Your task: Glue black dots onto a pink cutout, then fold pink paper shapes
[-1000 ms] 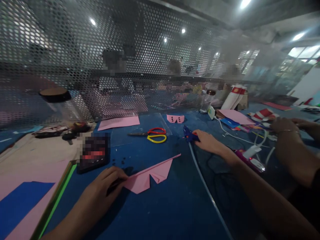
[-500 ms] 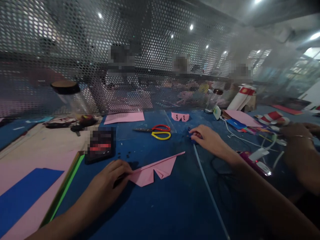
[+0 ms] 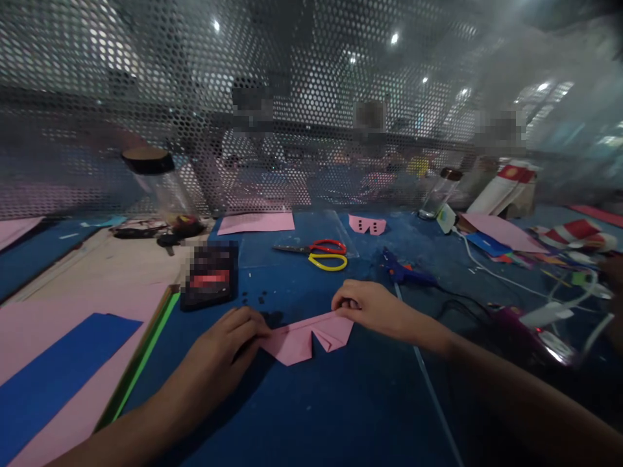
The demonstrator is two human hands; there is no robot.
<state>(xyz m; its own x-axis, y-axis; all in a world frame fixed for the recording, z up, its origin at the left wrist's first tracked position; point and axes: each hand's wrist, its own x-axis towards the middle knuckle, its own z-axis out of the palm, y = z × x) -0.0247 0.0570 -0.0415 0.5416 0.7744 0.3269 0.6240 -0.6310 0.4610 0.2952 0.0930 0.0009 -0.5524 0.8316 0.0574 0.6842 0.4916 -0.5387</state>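
Note:
A folded pink paper piece [image 3: 294, 338] with a notch in its lower edge spans the gap between my hands, low over the blue tabletop. My left hand [image 3: 228, 337] pinches its left end, fingers closed. At its upper right corner, my right hand [image 3: 377, 308] grips the paper between thumb and curled fingers. A blue glue gun [image 3: 406, 272] lies on the table just beyond my right hand. Scissors [image 3: 321, 254] with one red and one yellow handle rest behind the paper. Farther back is a small pink paper cut-out [image 3: 367, 225] with black squares.
A dark device [image 3: 210, 277] and a green-edged board [image 3: 146, 363] with pink and blue paper lie left. Two lidded jars, one a glass jar [image 3: 440, 193], stand by the perforated screen [image 3: 311, 104]. Cables and a power strip [image 3: 540, 337] occupy the right side.
My right hand has let go of the glue gun, come left and taken hold of the pink paper's right end. My left hand keeps its pinch. The view has shifted slightly.

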